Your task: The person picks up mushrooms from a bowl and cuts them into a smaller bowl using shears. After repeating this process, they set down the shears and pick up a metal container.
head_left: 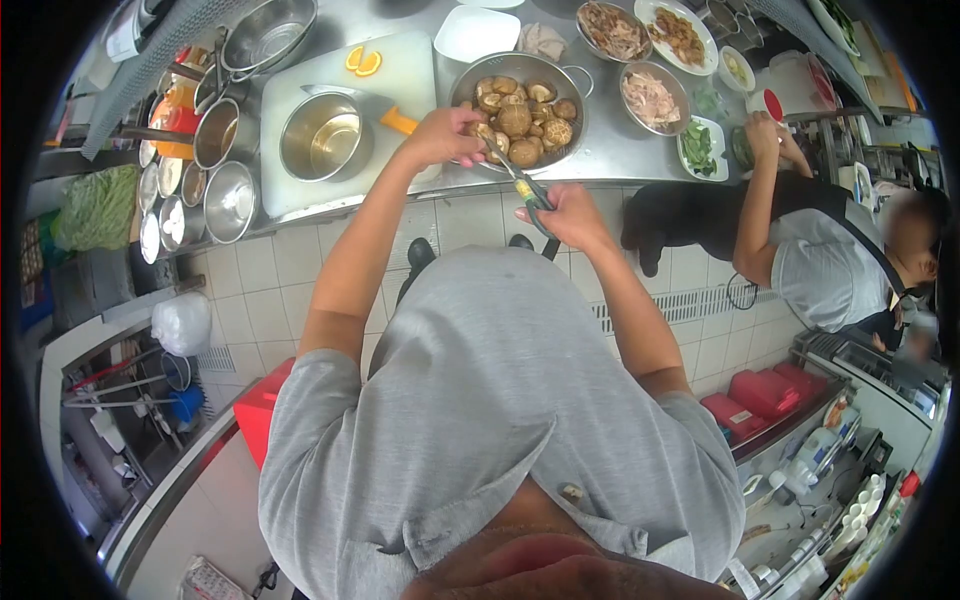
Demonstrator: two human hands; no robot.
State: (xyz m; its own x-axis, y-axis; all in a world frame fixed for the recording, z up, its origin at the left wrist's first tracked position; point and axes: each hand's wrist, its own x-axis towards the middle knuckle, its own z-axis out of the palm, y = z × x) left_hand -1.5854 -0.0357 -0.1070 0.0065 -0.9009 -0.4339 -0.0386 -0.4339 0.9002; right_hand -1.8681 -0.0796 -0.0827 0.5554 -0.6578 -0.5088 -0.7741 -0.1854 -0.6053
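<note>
My right hand (568,215) grips scissors (524,188) with dark green and yellow handles, their blades pointing up and left. My left hand (450,138) is closed at the near left rim of a metal colander (566,84), pinching a brown mushroom (483,131) beside the scissor tips. Whether the blades touch its stem is too small to tell. Several whole brown mushrooms (515,120) fill the colander. Left of my left hand lies a knife with an orange handle (398,121).
A metal pot (325,137) and orange slices (363,62) are on the white cutting board (405,70). Bowls of sliced food (655,97) and a dish of green leaves (702,150) stand to the right. A co-worker (815,235) stands at the counter's right end.
</note>
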